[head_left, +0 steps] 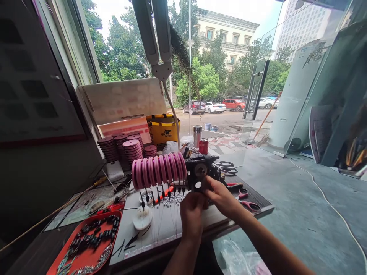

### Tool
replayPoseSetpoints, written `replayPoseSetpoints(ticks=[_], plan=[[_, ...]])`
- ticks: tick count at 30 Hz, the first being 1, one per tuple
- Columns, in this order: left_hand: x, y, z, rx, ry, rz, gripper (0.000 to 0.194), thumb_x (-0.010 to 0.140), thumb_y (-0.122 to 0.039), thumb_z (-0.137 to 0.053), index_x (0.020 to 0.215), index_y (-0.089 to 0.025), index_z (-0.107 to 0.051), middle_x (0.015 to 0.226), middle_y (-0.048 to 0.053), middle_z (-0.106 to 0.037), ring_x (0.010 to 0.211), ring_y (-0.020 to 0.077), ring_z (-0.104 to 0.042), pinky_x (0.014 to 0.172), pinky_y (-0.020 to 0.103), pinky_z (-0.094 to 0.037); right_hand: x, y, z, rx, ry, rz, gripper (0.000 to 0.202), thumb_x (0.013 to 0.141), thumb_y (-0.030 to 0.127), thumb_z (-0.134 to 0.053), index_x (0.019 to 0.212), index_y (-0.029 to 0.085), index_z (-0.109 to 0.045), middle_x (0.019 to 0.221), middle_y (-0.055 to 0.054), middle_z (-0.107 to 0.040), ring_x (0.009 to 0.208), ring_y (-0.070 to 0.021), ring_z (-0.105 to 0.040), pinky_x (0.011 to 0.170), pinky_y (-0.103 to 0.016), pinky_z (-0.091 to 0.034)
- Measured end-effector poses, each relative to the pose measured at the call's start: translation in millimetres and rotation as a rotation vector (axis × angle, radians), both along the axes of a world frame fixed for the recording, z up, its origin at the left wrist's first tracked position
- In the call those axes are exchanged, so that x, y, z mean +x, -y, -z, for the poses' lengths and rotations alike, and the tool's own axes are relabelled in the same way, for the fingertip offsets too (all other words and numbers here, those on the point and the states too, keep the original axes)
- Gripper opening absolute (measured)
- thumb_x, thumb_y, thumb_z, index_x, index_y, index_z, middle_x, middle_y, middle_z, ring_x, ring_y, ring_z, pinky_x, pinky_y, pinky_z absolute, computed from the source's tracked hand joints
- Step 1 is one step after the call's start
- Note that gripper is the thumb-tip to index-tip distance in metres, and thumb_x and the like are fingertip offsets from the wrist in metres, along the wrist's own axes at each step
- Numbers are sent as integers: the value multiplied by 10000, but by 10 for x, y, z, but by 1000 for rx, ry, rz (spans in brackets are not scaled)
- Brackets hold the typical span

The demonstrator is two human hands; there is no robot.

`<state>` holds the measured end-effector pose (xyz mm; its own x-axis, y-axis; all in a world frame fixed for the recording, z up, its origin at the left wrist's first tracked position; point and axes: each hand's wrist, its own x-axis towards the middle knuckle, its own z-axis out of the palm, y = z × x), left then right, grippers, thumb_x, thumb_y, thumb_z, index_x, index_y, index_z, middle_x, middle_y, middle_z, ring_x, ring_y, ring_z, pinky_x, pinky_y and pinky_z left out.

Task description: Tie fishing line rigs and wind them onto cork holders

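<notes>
My left hand (192,215) is closed, fingertips pinched together, above the front of the white board (166,236). Against it, my right hand (220,194) is also closed, its fingers bent in front of a black device (197,170). What either hand pinches is too small or hidden to make out. To their left, a horizontal row of pink spools (159,169) stands at the device, with thin threads and small black clips (153,202) hanging below. White beads (172,200) lie scattered under the spools. Nearby sits a round white pad (142,218).
A red tray (53,263) holds dark beaded strands at front left. Stacked pink spools (132,151) stand behind, beside a yellow bag (163,130). A red can (203,146), a metal flask (197,135) and scissors (251,206) lie around the device. A lamp arm (163,70) hangs above.
</notes>
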<state>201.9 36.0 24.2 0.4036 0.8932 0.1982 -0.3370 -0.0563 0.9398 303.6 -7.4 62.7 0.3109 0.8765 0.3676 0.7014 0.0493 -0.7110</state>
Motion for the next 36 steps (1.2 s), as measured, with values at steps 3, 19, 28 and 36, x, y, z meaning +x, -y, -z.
replayPoseSetpoints(ticks=[3,19,28,36], plan=[[46,-19,35,-199,101,64,243,600,-384,-738,600,-166,-631,522,-2,-632,495,135,-556,515,259,-449,1,110,5,-4,62,25,120,730,148,-373,650,217,-430,664,-5,-546,645,-166,-507,602,-254,-370],[-5,88,-137,-455,292,178,227,497,-292,-827,596,-142,-689,601,8,-703,587,131,-641,588,229,-527,-131,216,146,109,104,97,215,823,222,-449,756,209,-654,739,-44,-660,720,-202,-623,638,-270,-442],[48,84,-163,-581,293,122,101,605,-106,-758,582,-118,-661,535,14,-686,507,112,-624,517,194,-500,-225,456,198,333,-17,83,193,869,280,-467,724,209,-575,1071,-69,-585,1015,-202,-546,863,-289,-418],[160,-3,-307,-930,293,104,273,867,-54,-506,604,-123,-537,470,-101,-501,345,29,-445,369,143,-407,-372,867,308,473,134,-71,137,816,133,-505,714,220,-480,792,2,-603,777,-158,-573,715,-256,-468]])
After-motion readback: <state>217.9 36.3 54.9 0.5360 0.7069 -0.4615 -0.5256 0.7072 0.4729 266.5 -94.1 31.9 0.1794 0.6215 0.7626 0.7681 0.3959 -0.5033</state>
